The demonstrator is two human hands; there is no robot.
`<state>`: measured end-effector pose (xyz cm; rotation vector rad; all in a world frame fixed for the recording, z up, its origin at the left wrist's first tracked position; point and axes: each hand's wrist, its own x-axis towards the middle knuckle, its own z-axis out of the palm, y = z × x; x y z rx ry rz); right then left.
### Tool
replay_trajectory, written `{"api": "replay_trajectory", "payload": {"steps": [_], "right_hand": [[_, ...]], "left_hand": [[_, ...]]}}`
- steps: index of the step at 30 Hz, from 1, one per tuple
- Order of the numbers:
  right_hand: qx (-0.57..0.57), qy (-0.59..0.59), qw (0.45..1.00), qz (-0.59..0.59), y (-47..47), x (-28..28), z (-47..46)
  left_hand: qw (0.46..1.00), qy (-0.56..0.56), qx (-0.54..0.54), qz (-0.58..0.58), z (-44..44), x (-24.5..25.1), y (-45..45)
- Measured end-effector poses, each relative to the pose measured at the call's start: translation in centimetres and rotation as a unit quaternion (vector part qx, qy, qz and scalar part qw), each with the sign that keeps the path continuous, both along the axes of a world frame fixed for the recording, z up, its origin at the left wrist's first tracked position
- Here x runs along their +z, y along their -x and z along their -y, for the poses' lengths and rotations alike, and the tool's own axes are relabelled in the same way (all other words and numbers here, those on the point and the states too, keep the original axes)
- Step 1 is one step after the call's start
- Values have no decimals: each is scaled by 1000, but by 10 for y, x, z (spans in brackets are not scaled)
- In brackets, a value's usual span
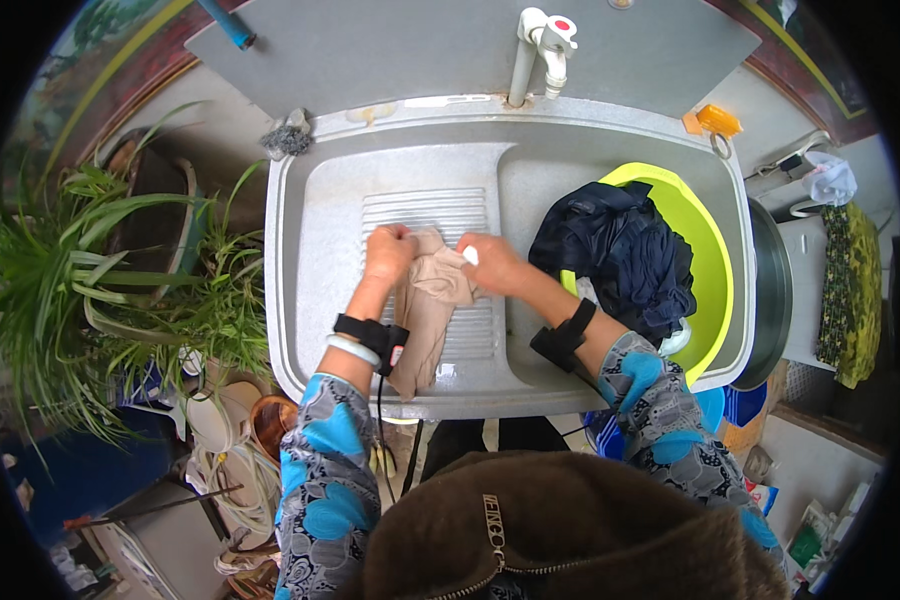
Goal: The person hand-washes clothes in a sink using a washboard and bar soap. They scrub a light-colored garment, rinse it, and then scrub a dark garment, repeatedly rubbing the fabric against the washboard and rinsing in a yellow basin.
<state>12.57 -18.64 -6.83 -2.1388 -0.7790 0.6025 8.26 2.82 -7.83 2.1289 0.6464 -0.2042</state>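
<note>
A beige thin-knit garment [427, 315] lies bunched at its upper end across the ribbed washboard [469, 206] moulded into the grey sink [330, 187]. One long leg of it hangs down towards the sink's front edge. My left hand [390, 253] pinches the garment's upper left edge. On the other side, my right hand [493, 264] rests against the bunched cloth. Between its thumb and fingers is a small white piece [470, 256], possibly soap. Its fingers partly hide the cloth there.
A lime-green basin [709, 262] with dark wet-looking clothes [615, 240] stands in the right bowl. Behind the sink rises a white tap [551, 52]. An orange bar [718, 120] and a steel-wool scourer [285, 141] sit on the rear corners. Leafy plants [112, 255] crowd the left side.
</note>
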Motion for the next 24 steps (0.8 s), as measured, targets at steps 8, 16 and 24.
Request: {"api": "replay_trajectory", "payload": {"steps": [8, 16, 24], "right_hand": [[-121, -179, 950, -226, -45, 89, 5], [-58, -281, 939, -187, -42, 219, -31], [48, -335, 913, -229, -14, 249, -74]], "left_hand": [[927, 252, 115, 252, -43, 134, 33], [851, 270, 137, 428, -42, 230, 44], [890, 271, -34, 366, -3, 254, 55]]}}
